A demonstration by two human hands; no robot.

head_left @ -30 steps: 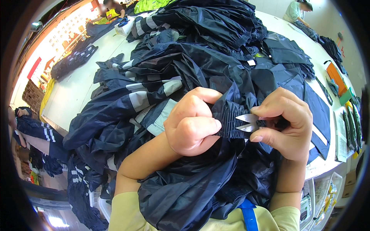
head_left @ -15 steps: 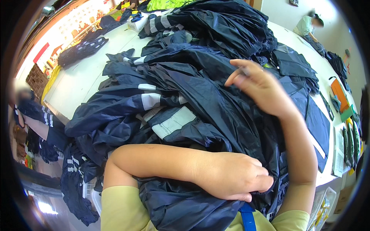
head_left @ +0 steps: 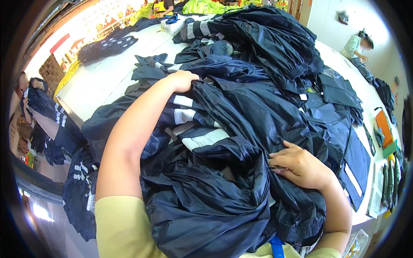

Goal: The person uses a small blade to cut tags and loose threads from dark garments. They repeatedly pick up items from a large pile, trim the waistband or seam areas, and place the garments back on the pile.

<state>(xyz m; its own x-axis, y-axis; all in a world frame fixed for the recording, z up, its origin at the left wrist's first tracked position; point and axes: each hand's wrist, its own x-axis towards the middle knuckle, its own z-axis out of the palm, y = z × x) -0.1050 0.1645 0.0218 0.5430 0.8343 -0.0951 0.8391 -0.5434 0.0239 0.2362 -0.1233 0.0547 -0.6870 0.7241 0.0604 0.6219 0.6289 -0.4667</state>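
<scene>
A big heap of dark navy, shiny garments with grey-white reflective stripes lies in front of me and spills onto my lap. My left hand (head_left: 185,81) reaches far across, its fingers closed on the upper part of one navy garment (head_left: 241,116). Its fingertips are partly hidden in the cloth. On the right, my right hand (head_left: 301,167) rests on the same dark cloth with fingers bent. A small thin metal tool (head_left: 277,169) pokes out between its thumb and fingers; its kind is unclear. A wide grey-white stripe (head_left: 205,139) shows between my arms.
The white table (head_left: 99,86) runs under the heap. Folded navy pieces (head_left: 355,167) lie at right, near an orange box (head_left: 384,127). A white box (head_left: 173,26) stands at the back. Other people (head_left: 357,47) work at the far right, left and back.
My left hand has gone from near my lap to the far left of the garment and grasps it. My right hand has come down and nearer, onto the cloth. The view has shifted slightly.
</scene>
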